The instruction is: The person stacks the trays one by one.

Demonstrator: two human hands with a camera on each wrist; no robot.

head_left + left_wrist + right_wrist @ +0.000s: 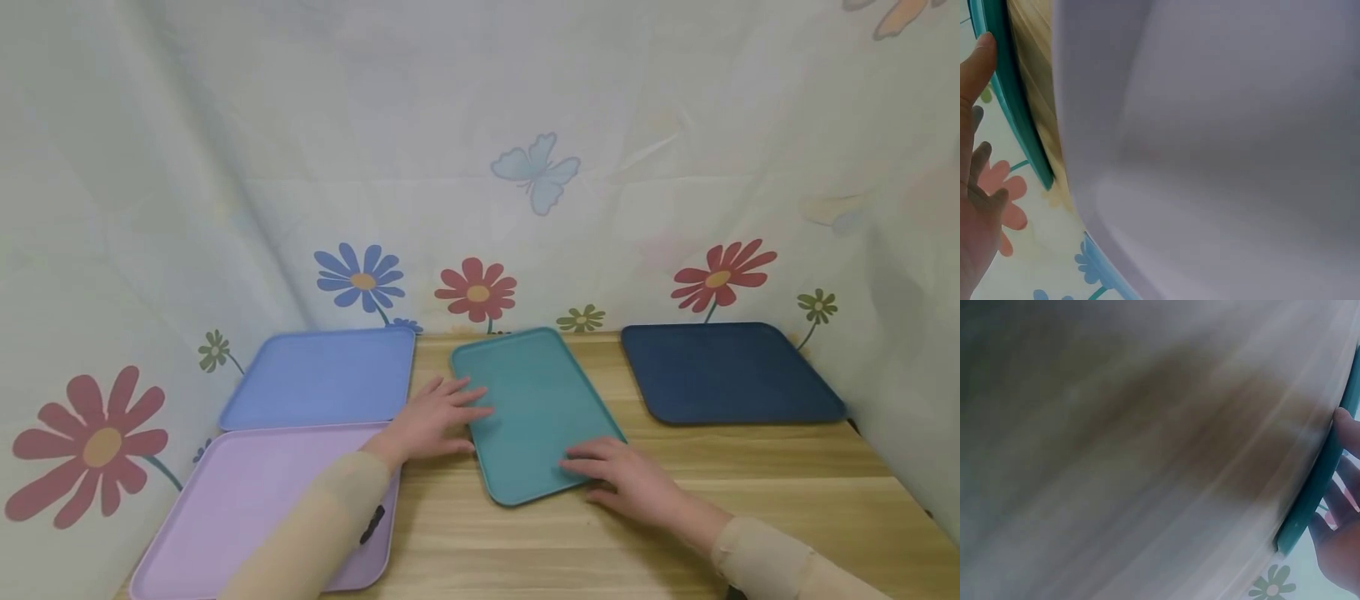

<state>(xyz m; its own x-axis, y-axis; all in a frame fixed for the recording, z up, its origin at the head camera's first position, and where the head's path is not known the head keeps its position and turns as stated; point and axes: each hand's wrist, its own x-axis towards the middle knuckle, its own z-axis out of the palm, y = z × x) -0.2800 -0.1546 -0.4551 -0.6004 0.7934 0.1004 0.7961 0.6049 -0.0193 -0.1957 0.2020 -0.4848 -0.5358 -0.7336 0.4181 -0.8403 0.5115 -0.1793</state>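
A teal rectangular tray [536,400] lies at a slant on the wooden table. My left hand [435,421] is at its left edge, fingers spread and reaching over the rim. On the tray's lower right edge rests my right hand [630,479], its fingers loosely extended onto the surface. In the left wrist view, the thumb touches the teal rim [1013,106]. The right wrist view shows the thumb against the tray's outer side [1316,481], with the other fingers partly hidden behind it.
A light blue tray [322,375] stands at the back left, with a lilac tray [262,475] in front of it, partly under my left forearm. A navy tray [727,371] lies at the back right. A flower-printed cloth [420,150] hangs behind the table [525,550].
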